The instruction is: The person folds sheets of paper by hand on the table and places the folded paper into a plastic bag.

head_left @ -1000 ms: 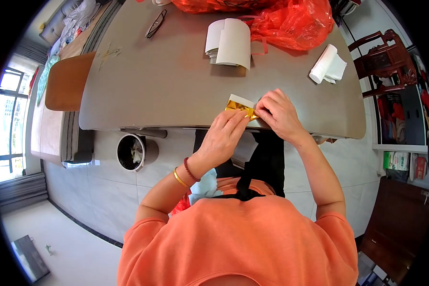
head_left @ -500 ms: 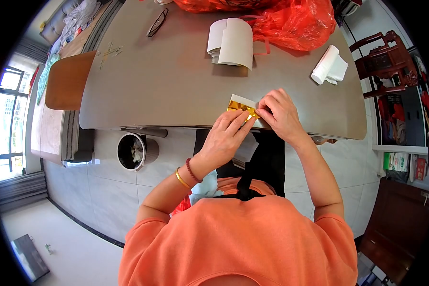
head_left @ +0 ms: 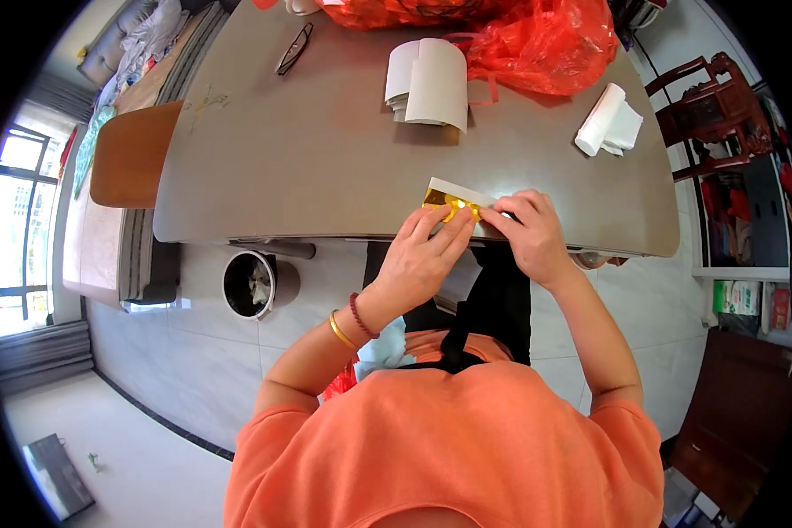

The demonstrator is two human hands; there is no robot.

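Observation:
A small gold foil sheet [head_left: 437, 199] with a white strip [head_left: 459, 189] along its far side lies at the near edge of the table [head_left: 326, 158]. My left hand [head_left: 421, 253] rests on the foil from the left, its fingers stretched and pressing on it. On the right, my right hand [head_left: 535, 236] has its thumb and fingers close together at the foil's right end; the fingertips hide what is pinched there, if anything. A curled stack of white paper [head_left: 437, 84] sits farther back on the table.
Red plastic bags [head_left: 546, 48] lie at the back, glasses [head_left: 295, 48] at the back left, and a white roll [head_left: 601, 119] at the right. A brown chair [head_left: 135, 154] touches the table's left side. A bin [head_left: 249, 283] stands on the floor.
My right hand has moved slightly right and toward me, and its fingers have lowered onto the foil's right end. The left hand still presses on the foil. The view has shifted slightly.

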